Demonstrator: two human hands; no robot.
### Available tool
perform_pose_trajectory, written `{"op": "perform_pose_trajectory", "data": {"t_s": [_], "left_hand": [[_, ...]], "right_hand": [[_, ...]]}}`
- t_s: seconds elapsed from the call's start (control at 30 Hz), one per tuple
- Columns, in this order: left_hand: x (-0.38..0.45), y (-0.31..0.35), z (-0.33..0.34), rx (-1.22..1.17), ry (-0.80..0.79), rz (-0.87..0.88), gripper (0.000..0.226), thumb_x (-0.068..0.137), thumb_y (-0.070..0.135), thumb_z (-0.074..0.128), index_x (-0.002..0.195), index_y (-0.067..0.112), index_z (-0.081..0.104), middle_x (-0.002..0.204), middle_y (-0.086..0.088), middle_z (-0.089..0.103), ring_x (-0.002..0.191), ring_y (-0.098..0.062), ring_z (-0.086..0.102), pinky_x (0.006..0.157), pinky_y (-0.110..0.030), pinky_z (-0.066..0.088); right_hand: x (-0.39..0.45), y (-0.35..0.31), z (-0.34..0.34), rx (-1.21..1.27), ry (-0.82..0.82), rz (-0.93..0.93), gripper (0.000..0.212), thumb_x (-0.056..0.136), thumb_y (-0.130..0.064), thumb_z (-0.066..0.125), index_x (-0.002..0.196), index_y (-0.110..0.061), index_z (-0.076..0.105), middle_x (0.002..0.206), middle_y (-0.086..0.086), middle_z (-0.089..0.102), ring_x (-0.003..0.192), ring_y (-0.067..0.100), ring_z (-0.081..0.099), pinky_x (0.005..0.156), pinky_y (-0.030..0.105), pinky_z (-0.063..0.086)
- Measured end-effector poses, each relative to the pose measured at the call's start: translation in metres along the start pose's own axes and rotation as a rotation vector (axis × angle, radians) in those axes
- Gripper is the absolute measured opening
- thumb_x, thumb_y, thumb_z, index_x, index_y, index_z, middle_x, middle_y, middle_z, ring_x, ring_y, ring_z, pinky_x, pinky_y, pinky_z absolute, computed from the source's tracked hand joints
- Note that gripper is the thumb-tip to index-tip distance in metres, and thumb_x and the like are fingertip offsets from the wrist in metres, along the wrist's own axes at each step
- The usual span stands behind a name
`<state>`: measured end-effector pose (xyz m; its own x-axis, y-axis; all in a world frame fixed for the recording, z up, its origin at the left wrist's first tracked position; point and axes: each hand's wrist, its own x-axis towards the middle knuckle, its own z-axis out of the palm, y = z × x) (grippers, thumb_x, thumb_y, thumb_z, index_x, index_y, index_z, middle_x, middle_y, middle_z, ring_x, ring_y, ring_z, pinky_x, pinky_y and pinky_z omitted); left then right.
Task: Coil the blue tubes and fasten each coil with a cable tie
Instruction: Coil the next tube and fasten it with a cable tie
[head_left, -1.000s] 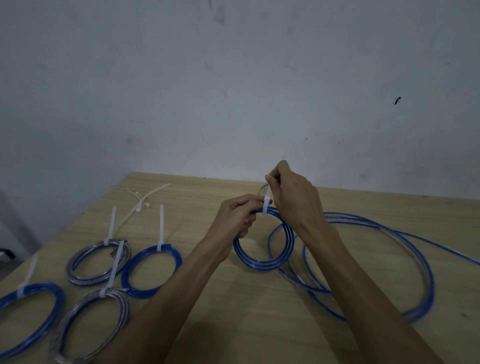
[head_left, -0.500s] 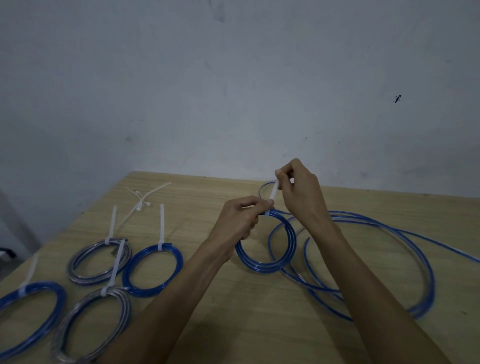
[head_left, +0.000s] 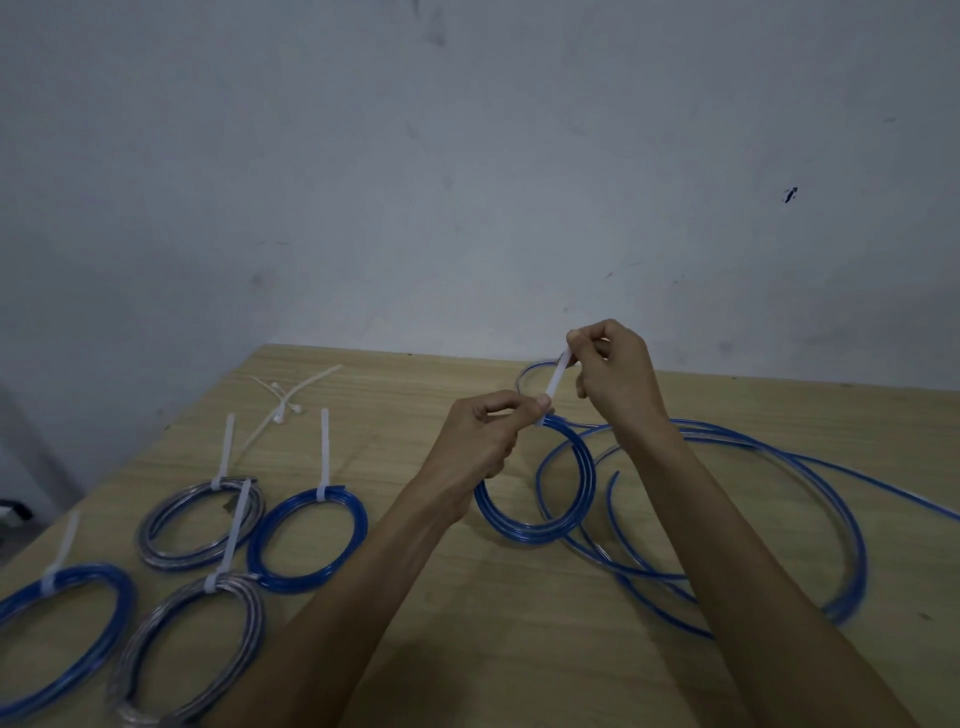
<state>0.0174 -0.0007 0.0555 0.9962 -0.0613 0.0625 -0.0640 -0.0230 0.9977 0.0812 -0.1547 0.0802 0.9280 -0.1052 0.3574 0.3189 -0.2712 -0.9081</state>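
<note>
Pinched in the right hand (head_left: 615, 376) grip, a white cable tie (head_left: 557, 378) is held taut above the small blue tube coil (head_left: 540, 527), itself clamped at frame centre by the left hand (head_left: 485, 439).

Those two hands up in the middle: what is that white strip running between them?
In the head view, a white cable tie stretches between the left hand and right hand. Its lower end wraps the small blue coil that the left hand holds.

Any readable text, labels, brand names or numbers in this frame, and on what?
None. The blue tube coils, cable ties, wooden table and wall carry no visible writing; the dark mark on the wall is a smudge, not text.
</note>
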Motion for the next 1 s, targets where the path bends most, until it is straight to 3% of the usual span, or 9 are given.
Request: {"op": "perform_pose_trajectory", "data": {"t_s": [0.1, 0.27, 0.4, 0.47, 0.53, 0.63, 0.8, 1.0], "left_hand": [[-0.002, 0.001, 0.002, -0.003, -0.009, -0.007, 0.024, 0.09, 0.039, 0.072, 0.092, 0.016, 0.08, 0.05, 0.008, 0.031, 0.048, -0.011, 0.021, 0.046, -0.027, 0.018], [-0.005, 0.002, -0.01, -0.045, -0.009, -0.033, 0.026, 0.091, 0.038, 0.07, 0.093, 0.014, 0.079, 0.056, 0.005, 0.028, 0.049, -0.01, 0.019, 0.049, -0.028, 0.016], [-0.007, 0.002, -0.03, -0.169, 0.093, -0.02, 0.027, 0.094, 0.036, 0.068, 0.07, 0.024, 0.072, 0.057, 0.005, 0.026, 0.048, -0.008, 0.019, 0.044, -0.024, 0.015], [-0.009, 0.001, -0.047, -0.222, 0.199, -0.042, 0.024, 0.095, 0.036, 0.066, 0.075, 0.023, 0.072, 0.056, 0.007, 0.028, 0.046, -0.007, 0.02, 0.04, -0.02, 0.017], [-0.012, -0.001, -0.067, -0.303, 0.263, -0.075, 0.021, 0.097, 0.035, 0.063, 0.084, 0.019, 0.069, 0.056, 0.008, 0.029, 0.043, -0.005, 0.021, 0.039, -0.019, 0.017], [-0.021, -0.001, -0.098, -0.414, 0.311, -0.099, 0.015, 0.101, 0.023, 0.057, 0.093, 0.014, 0.066, 0.06, 0.005, 0.034, 0.042, -0.005, 0.02, 0.04, -0.019, 0.017], [-0.052, -0.013, -0.149, -0.278, 0.342, -0.021, 0.022, 0.103, 0.016, 0.053, 0.115, 0.005, 0.067, 0.068, 0.001, 0.054, 0.045, -0.006, 0.029, 0.043, -0.018, 0.028], [-0.083, -0.016, -0.194, -0.231, 0.456, -0.048, 0.02, 0.102, 0.016, 0.055, 0.109, 0.004, 0.069, 0.072, -0.003, 0.061, 0.042, -0.006, 0.027, 0.04, -0.017, 0.027]], "right_hand": [[0.001, 0.006, 0.005, 0.03, 0.059, 0.05, 0.018, 0.104, -0.02, 0.053, 0.095, -0.007, 0.06, 0.079, 0.001, 0.071, 0.056, 0.005, 0.054, 0.062, 0.026, 0.044], [-0.005, 0.0, 0.012, 0.124, 0.032, 0.083, 0.021, 0.104, -0.02, 0.054, 0.101, -0.001, 0.062, 0.076, 0.0, 0.07, 0.045, 0.006, 0.047, 0.052, 0.023, 0.042], [-0.022, -0.009, 0.023, 0.164, -0.181, 0.146, 0.036, 0.103, -0.047, 0.05, 0.111, -0.014, 0.064, 0.084, 0.001, 0.072, 0.058, 0.011, 0.06, 0.058, 0.023, 0.047], [-0.036, -0.013, 0.035, 0.099, -0.36, 0.159, 0.045, 0.101, -0.057, 0.044, 0.111, -0.019, 0.066, 0.086, 0.001, 0.075, 0.066, 0.012, 0.066, 0.065, 0.023, 0.051], [-0.048, -0.016, 0.048, 0.07, -0.49, 0.123, 0.044, 0.102, -0.053, 0.044, 0.109, -0.017, 0.069, 0.087, 0.002, 0.076, 0.07, 0.011, 0.067, 0.066, 0.021, 0.051], [-0.061, -0.016, 0.066, 0.119, -0.553, 0.109, 0.032, 0.106, -0.036, 0.046, 0.111, -0.013, 0.068, 0.087, 0.002, 0.074, 0.07, 0.011, 0.066, 0.068, 0.024, 0.053], [-0.089, -0.015, 0.105, 0.159, -0.627, 0.11, 0.026, 0.107, -0.02, 0.048, 0.112, -0.004, 0.068, 0.091, 0.007, 0.076, 0.073, 0.013, 0.072, 0.068, 0.025, 0.058], [-0.111, -0.034, 0.15, 0.196, -0.71, 0.125, 0.021, 0.105, -0.017, 0.052, 0.107, -0.005, 0.07, 0.09, 0.009, 0.078, 0.069, 0.011, 0.071, 0.061, 0.022, 0.056]]}}
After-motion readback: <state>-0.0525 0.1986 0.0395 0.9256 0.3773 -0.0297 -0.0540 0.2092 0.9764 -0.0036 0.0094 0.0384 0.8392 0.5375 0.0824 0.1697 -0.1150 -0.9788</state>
